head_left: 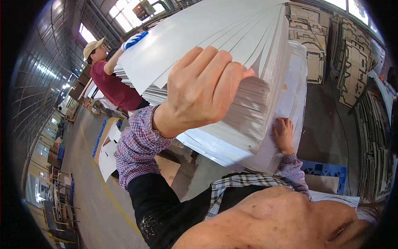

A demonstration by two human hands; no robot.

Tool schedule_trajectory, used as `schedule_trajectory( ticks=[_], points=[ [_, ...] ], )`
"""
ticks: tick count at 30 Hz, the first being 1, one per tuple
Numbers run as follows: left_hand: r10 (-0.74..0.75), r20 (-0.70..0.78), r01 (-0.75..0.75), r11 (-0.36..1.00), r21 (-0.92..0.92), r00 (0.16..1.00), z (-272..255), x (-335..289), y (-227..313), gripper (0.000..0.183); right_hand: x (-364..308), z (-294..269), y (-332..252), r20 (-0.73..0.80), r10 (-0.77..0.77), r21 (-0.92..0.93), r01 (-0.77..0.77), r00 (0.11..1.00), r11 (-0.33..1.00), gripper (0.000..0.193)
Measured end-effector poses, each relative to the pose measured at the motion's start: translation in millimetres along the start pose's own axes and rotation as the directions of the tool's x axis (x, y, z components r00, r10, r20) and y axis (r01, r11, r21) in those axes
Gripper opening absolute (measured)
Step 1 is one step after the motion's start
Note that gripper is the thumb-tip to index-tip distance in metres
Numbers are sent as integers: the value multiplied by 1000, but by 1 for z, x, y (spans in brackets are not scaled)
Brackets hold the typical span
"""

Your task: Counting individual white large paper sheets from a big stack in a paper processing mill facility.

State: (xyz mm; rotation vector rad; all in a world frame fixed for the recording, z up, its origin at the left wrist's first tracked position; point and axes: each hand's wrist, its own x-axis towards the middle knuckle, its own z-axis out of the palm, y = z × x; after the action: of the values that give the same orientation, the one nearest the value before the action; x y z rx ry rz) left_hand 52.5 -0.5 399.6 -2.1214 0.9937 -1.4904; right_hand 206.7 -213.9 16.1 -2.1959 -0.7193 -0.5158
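Note:
A tall stack of white card sheets (253, 112) stands in front of me, its top sheets fanned apart at the near corner. My left hand (203, 85) is closed in a fist at that corner, around the edges of the raised white sheets; the fingers hide most of the gripped part. Lower and to the right, my right hand (284, 135) lies open, its fingers slightly bent, against a pale surface (290, 99) beside the stack. Across the stack, a co-worker's blue and white gloved hand (136, 39) touches the top sheet.
The co-worker (112, 79), in a cap and dark red shirt, stands at the far left. Die-cut boards (306, 45) lean at the back right, with more board stacks (373, 137) along the right. A blue pallet (323, 172) lies near my right arm. Yellow lines mark the floor (97, 178).

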Motion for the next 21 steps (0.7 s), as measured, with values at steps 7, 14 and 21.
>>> schedule_trajectory(
  ticks=[7, 14, 21],
  points=[
    [1, 229, -11, 999, 42, 974, -18, 9, -3, 31, 0, 1, 3, 13, -2, 13, 2, 1000, 1000, 36],
    [-76, 283, 162, 941, -297, 956, -21, 27, 1, 24, 0, 4, 5, -6, -23, -11, 23, 1000, 1000, 37],
    [-21, 265, 121, 923, -366, 964, -13, 25, -13, 35, 0, 2, 2, -7, -8, 1, 8, 1000, 1000, 35]
  ],
)
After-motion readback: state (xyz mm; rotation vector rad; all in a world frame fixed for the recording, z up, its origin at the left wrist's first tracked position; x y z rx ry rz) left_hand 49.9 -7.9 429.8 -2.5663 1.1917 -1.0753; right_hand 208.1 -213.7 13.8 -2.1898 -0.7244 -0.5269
